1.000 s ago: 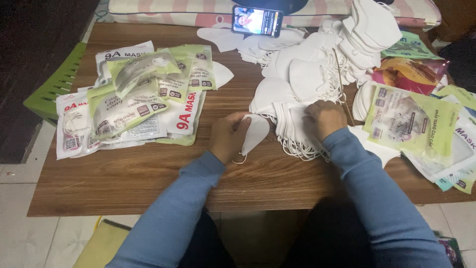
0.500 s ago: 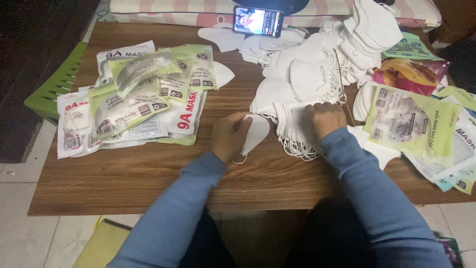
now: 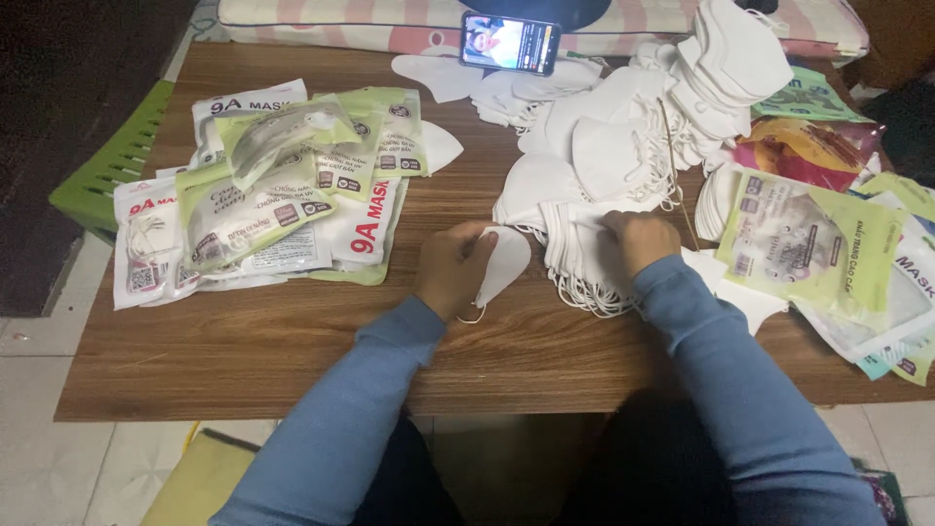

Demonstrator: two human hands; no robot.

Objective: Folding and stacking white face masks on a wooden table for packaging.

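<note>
With the left hand [image 3: 450, 270] pinching one folded white fabric mask [image 3: 502, 263] and the right hand [image 3: 638, 241] closed on the white mask stack [image 3: 579, 255], tangled ear loops could drag extras along.

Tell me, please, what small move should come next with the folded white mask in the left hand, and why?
Probably carry the folded white mask left toward the sealed packets. The left hand already pinches it clear of the mask stack, where the right hand rests on the top layer. The mask is separated, lies flat on the table, and the wood between it and the packets is bare.
</note>
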